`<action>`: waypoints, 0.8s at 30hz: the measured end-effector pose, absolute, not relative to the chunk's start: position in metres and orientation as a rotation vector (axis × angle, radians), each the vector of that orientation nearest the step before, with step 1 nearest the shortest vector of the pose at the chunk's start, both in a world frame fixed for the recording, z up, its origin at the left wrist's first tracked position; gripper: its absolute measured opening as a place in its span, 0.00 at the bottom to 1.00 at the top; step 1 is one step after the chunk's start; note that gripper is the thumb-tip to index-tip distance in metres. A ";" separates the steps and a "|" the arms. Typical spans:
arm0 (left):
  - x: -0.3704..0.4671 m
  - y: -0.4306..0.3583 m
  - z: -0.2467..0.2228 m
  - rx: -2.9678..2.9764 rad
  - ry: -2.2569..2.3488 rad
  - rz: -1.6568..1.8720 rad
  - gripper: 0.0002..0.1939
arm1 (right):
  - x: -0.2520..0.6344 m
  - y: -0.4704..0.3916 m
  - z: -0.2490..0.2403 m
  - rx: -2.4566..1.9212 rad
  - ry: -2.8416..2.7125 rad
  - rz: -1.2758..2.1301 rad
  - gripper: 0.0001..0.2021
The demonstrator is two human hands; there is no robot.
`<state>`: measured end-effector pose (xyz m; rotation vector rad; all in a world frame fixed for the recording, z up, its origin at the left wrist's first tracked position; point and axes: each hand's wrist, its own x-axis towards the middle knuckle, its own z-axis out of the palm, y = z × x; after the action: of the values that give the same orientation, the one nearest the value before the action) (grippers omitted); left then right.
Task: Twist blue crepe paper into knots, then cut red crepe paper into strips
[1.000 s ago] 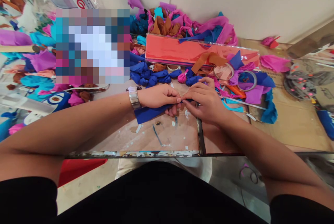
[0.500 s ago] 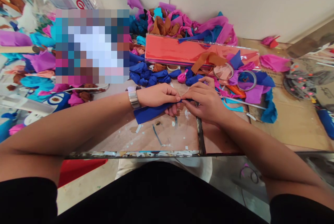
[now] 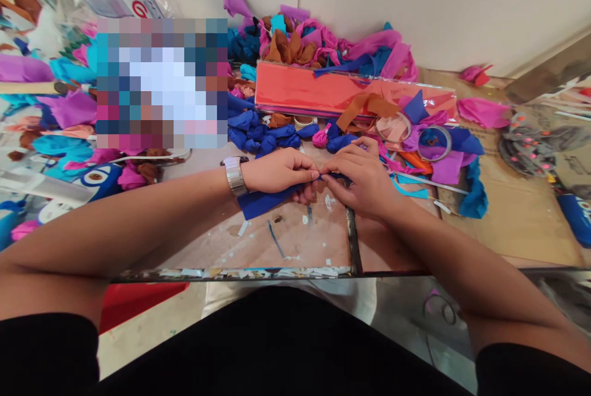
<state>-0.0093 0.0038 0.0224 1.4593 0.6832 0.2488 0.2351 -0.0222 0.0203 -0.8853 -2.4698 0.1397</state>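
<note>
One long, flat, dark blue strip of thin, soft-looking material (image 3: 263, 202) is held between the person's two bare hands, over the near part of a tan, paint-spotted tabletop (image 3: 253, 247). Its wide, loose end slants out below the left wrist, and its other part narrows to a gathered point where the fingertips meet. The left hand (image 3: 289, 171) pinches that narrow part between thumb and forefinger, its remaining fingers curled underneath. The right hand (image 3: 362, 177) comes in just beside it, thumb and forefinger drawn tightly together on the strip, and a bit of dark blue shows below its palm; how far the piece runs there cannot be told. Around the left wrist sits a silver metal-banded watch (image 3: 236, 175). Just beyond the hands, a cluster of knotted, dark blue bundles (image 3: 249, 120) lies along the front of a long, flat, coral-red package in clear plastic (image 3: 300, 91). Behind the package rises a heap of crumpled pink, purple, brown and teal pieces (image 3: 323, 45). Near the right hand, on its outer side, a round grey ring like a tape roll (image 3: 449, 143) rests among purple and blue scraps (image 3: 447, 167).
</note>
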 end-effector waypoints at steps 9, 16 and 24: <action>-0.009 -0.010 0.036 2.274 0.863 0.457 0.15 | 0.232 -0.024 0.026 -0.893 -2.451 0.162 0.05; -0.008 -0.014 0.029 2.561 0.935 0.524 0.17 | 0.232 -0.024 0.025 -0.897 -2.449 0.179 0.06; -0.006 -0.021 0.030 2.779 1.006 0.415 0.16 | 0.230 -0.026 0.026 -0.864 -2.479 0.210 0.05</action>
<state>-0.0064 -0.0214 0.0297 2.7790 1.0055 0.4154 0.2301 -0.0256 0.0258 -0.8642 -2.4789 0.2099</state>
